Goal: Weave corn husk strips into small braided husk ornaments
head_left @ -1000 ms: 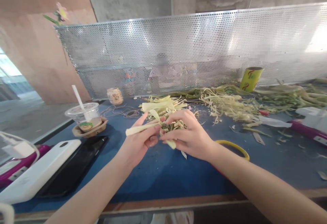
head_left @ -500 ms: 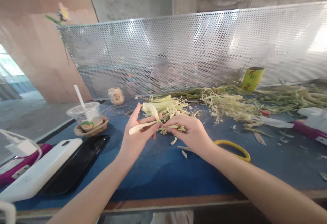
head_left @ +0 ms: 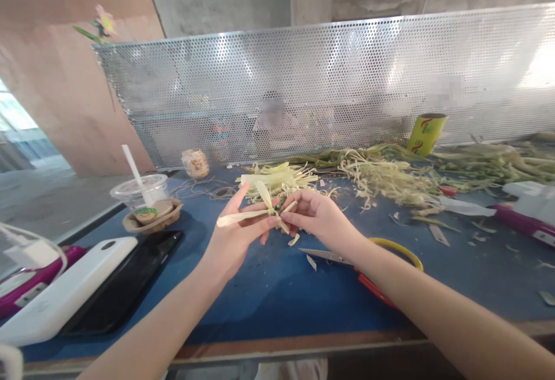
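Strips [head_left: 245, 217], crossed, mid-frame; right-side end regripped.
Left hand [head_left: 229, 243]: thumb and fingers pinching the crossing, one strip pointing left, one up. Right hand [head_left: 321, 218]: fingers curled, grasping the right-side end; half a second ago flatter, the end lying sideways, now tilted up. Scissors [head_left: 332, 256], right of centre on the counter [head_left: 260, 299]: red handle newly uncovered beside the wrist. Judged: a fold being worked at the crossing, unfinished.

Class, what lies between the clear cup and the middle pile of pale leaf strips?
In the head view, thin loose twine lies between the clear cup and the leaf pile; a small pale bundle stands farther back.
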`<state>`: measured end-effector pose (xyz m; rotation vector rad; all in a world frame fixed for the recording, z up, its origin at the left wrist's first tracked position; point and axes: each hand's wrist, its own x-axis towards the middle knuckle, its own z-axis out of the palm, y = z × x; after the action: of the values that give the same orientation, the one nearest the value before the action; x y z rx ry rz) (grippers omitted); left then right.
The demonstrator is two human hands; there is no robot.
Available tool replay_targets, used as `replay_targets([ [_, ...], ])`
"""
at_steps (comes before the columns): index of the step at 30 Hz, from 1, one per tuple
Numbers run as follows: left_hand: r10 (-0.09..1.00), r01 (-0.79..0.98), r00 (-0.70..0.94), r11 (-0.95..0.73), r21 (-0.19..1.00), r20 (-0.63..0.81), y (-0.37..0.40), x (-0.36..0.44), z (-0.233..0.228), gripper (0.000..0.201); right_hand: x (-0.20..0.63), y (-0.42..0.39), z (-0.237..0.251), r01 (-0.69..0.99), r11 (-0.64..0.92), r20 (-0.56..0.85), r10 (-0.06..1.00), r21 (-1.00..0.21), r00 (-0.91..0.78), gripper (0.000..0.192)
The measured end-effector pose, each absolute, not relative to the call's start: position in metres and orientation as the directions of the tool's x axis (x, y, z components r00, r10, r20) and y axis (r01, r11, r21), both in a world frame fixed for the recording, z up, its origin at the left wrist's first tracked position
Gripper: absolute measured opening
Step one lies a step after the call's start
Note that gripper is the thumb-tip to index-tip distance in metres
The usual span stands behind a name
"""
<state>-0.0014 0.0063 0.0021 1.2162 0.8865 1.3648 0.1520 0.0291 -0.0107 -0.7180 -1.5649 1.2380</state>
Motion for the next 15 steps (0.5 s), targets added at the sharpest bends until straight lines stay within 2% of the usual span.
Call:
replay_targets([
  [2, 0.988, -0.271, 0.094, -0.094, 0.958, 0.124, 0.006, -0.001, 0.003, 0.084, 0.155, 0.028, -0.012, 0.026, 0.523, 0.494, 0.821, -0.852, -0.286, 0.020],
  [3, 0.989, -0.298, 0.121, -0.046, 0.953, 0.085, 0.006, -0.002, 0.004, 0.073, 0.157, 0.027, -0.012, 0.138, 0.666, 0.619, 0.737, -0.733, -0.271, 0.020],
  [5, 0.981, -0.344, 0.193, 0.048, 0.938, 0.020, 0.006, -0.003, 0.004, 0.050, 0.162, 0.025, -0.011, 0.359, 0.871, 0.817, 0.458, -0.334, -0.351, 0.017],
  [7, 0.968, -0.367, 0.251, 0.114, 0.923, -0.020, 0.007, -0.005, 0.003, 0.034, 0.168, 0.024, -0.009, 0.451, 0.891, 0.842, 0.204, 0.053, -0.500, 0.018],
  [8, 0.964, -0.372, 0.264, 0.135, 0.918, -0.035, 0.008, -0.006, 0.003, 0.029, 0.170, 0.023, -0.008, 0.463, 0.870, 0.823, 0.131, 0.172, -0.553, 0.019],
  [9, 0.962, -0.374, 0.269, 0.153, 0.915, -0.051, 0.008, -0.007, 0.002, 0.026, 0.172, 0.023, -0.007, 0.467, 0.849, 0.803, 0.090, 0.247, -0.589, 0.020],
  [11, 0.958, -0.375, 0.276, 0.183, 0.909, -0.079, 0.009, -0.008, 0.001, 0.022, 0.175, 0.024, -0.005, 0.472, 0.825, 0.778, 0.064, 0.311, -0.624, 0.020],
  [13, 0.954, -0.367, 0.282, 0.207, 0.907, -0.103, 0.009, -0.008, 0.000, 0.019, 0.175, 0.026, -0.006, 0.465, 0.833, 0.788, 0.058, 0.299, -0.612, 0.017],
  [15, 0.958, -0.361, 0.269, 0.195, 0.912, -0.099, 0.009, -0.006, -0.001, 0.019, 0.174, 0.028, -0.007, 0.420, 0.882, 0.824, 0.067, 0.215, -0.563, 0.014],
])
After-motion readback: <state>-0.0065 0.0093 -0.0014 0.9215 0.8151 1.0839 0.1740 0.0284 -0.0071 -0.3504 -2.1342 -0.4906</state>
